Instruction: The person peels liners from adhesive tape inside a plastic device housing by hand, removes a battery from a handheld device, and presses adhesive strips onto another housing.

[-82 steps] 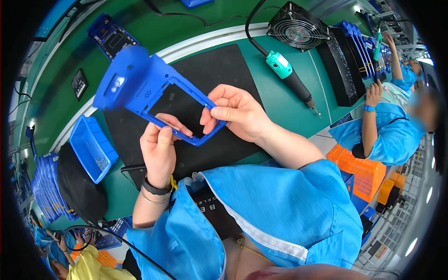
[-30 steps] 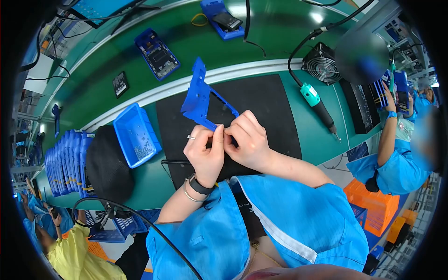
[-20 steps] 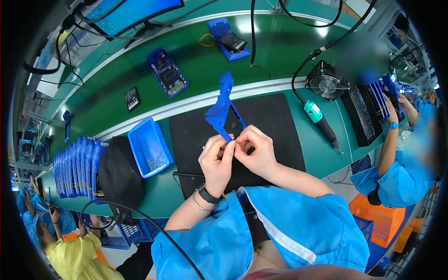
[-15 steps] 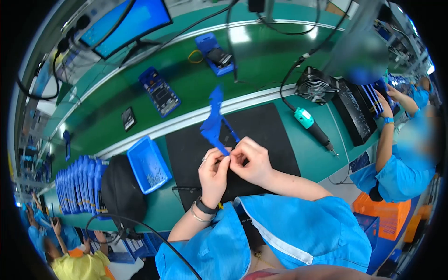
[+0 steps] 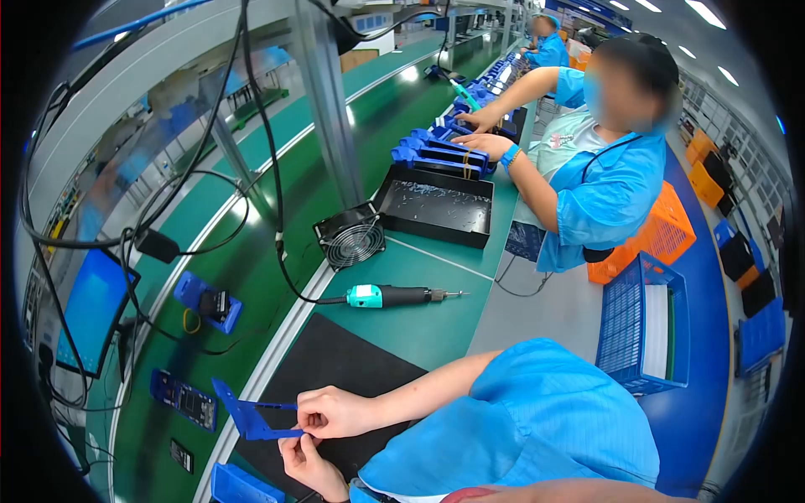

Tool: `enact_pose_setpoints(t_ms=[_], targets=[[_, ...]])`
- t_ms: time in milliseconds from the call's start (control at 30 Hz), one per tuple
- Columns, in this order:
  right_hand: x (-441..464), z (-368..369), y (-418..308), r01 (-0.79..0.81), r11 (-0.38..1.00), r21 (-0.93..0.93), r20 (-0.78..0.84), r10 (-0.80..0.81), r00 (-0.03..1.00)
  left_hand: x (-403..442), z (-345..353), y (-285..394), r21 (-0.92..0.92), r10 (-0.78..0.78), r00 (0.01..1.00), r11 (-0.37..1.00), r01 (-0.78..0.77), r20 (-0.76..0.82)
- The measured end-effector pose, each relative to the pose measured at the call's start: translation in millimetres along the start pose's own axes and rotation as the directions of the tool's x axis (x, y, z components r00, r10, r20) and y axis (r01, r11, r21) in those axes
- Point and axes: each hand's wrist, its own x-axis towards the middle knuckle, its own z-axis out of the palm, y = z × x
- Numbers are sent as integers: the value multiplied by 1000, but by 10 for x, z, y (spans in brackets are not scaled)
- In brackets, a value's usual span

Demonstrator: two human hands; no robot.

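Electronics workshop: electric screwdriver, opened device, screw tray, conveyor-side benches.

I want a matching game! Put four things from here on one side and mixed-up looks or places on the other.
1. electric screwdriver
2. blue plastic frame
3. black tray
4. monitor

A. has tiny loose pieces inside
B. shows a bright blue screen
C. turquoise and black
D. held by the right hand and left hand

Pairs: 1-C, 2-D, 3-A, 4-B
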Motion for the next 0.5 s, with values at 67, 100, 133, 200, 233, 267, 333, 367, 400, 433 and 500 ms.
enact_pose_setpoints(t_ms=[67,100,133,200,233,267,333,367,400,433,500], targets=[[-14,-10,9,-14,1000,9,-22,14,1000,3,23,47,15,11,1000,1000,-11,8],[-21,0,-4,-30,999,30,-31,31,999,-1,15,34,37,17,1000,999,-17,2],[-24,23,-34,-72,994,84,-80,79,994,19,-18,17,70,52,997,996,-56,54],[-46,31,-72,-61,994,89,-92,69,993,-11,19,48,144,94,996,985,-94,11],[-51,28,-99,-54,996,76,-92,61,994,-36,37,100,225,136,990,966,-125,-36],[-52,29,-98,-53,996,72,-100,60,993,-44,72,160,219,142,989,967,-129,-42],[-53,32,-94,12,999,38,-94,-8,996,-44,74,139,176,133,989,977,-120,-66],[-49,19,-97,10,1000,29,-102,-7,995,-47,76,123,135,124,987,985,-110,-100],[-40,10,-102,29,999,40,-83,-26,996,-47,66,121,111,101,991,990,-90,-92],[-26,3,-102,49,997,52,-62,-46,997,-49,68,129,106,101,991,990,-92,-85],[-1,0,-71,-6,998,69,-53,10,999,-52,73,151,80,71,993,995,-64,-90]])
